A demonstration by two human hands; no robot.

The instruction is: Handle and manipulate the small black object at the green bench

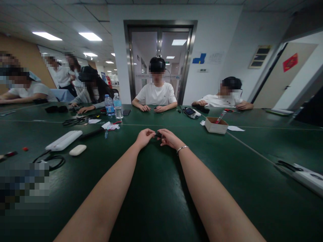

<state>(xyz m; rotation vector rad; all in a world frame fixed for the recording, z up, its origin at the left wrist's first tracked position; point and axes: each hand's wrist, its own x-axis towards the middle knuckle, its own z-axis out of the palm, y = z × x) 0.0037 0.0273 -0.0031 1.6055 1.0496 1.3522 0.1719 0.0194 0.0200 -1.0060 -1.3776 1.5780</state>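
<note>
Both my arms reach forward over the green table. A small dark object sits between my hands, too small to identify. My left hand has its thumb and fingertips pinched together at the object's left end. Around its right end are the curled fingers of my right hand, and a silver bracelet circles that wrist. The fingertips of the two hands are close together.
Two water bottles, black cables and a white power strip lie left. A small box stands right, another power strip further right. Several people sit around the table, one person directly opposite.
</note>
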